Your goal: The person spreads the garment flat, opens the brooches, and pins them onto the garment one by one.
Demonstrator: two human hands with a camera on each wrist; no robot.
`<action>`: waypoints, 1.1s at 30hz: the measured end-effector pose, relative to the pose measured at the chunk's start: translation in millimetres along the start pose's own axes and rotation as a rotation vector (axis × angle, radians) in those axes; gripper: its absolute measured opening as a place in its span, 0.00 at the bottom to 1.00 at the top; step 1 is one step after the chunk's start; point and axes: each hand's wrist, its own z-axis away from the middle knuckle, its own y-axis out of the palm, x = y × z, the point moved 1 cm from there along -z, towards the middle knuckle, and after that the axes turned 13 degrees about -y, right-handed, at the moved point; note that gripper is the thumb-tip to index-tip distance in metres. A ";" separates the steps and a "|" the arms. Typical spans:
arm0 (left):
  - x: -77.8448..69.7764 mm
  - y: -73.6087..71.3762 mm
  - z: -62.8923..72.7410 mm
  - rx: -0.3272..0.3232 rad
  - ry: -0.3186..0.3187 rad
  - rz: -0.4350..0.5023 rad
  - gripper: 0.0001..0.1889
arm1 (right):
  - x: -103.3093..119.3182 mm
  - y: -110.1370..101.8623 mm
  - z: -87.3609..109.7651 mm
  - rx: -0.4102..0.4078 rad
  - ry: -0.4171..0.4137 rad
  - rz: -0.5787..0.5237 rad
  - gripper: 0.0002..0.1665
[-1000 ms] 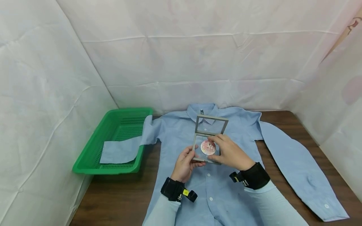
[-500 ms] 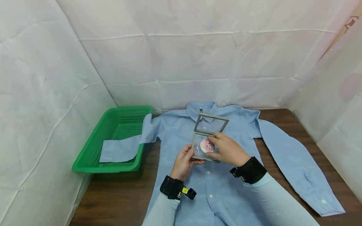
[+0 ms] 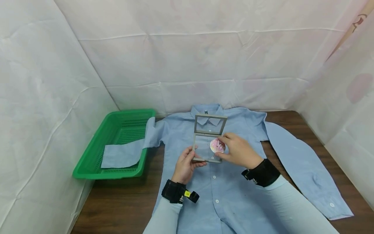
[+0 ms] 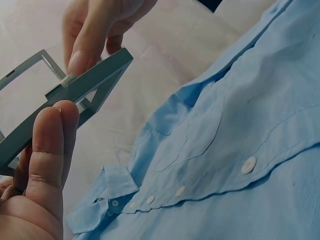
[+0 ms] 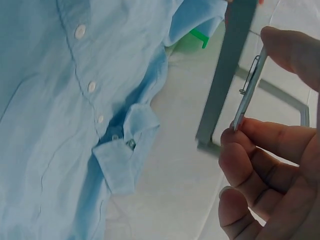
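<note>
My left hand [image 3: 184, 165] grips the lower left corner of a square grey-framed display case [image 3: 208, 133] with clear panes, its lid unfolded away from me. In the left wrist view, thumb and fingers clamp the case's frame [image 4: 100, 75]. Between thumb and fingers my right hand [image 3: 241, 151] pinches a round pink-and-white pin badge [image 3: 217, 145], which overlaps the right part of the lower pane. Seen edge-on in the right wrist view, the badge [image 5: 251, 90] shows a safety pin on its back and stands apart from the case frame.
A light blue button-up shirt [image 3: 190, 191] lies spread over the dark wooden table [image 3: 122, 198]. One sleeve reaches into a green perforated basket [image 3: 111, 175] at the left; the other stretches to the right. White cloth walls [image 3: 187, 58] enclose the table.
My right hand has drawn the badge rightward from the middle of the lower pane to its right side. The case has shifted a little left in my left hand and stands straighter.
</note>
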 end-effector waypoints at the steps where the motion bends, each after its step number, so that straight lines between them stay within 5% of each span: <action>1: -0.6 -1.7 0.0 -0.007 0.001 -0.003 0.23 | -1.8 -1.7 1.1 -0.004 -0.002 0.006 0.36; 15: -10.0 -14.9 5.4 0.008 0.042 -0.011 0.23 | -24.1 -15.1 20.5 -0.046 0.024 0.046 0.33; 33: -11.7 -31.6 15.4 -0.099 0.046 0.028 0.23 | -33.3 7.3 34.4 -0.004 0.097 0.035 0.30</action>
